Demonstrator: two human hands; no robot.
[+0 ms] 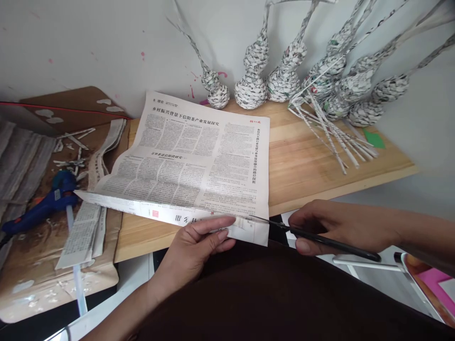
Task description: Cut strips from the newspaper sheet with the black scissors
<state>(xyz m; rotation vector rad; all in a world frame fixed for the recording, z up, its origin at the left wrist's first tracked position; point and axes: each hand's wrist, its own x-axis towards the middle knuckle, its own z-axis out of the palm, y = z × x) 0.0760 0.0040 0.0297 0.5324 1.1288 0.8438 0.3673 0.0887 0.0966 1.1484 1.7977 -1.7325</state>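
A sheet of newspaper [199, 156] lies on the wooden table, its near edge folded up into a long strip and hanging over the table's front. My left hand [199, 241] pinches this folded edge between thumb and fingers. In my right hand [327, 227] is a slim knife [330, 241] with a black handle. Its thin blade reaches left into the fold at the sheet's right end, a short way from my left fingertips. Part of the blade is hidden by the paper.
Several gourd shapes woven from paper [250, 90] stand along the wall. Rolled paper sticks [337, 132] lie at the table's right. At left, a blue glue gun [53, 203] and cut newspaper strips [85, 232] rest on brown cardboard [103, 279]. The wooden table [313, 175] ends near my lap.
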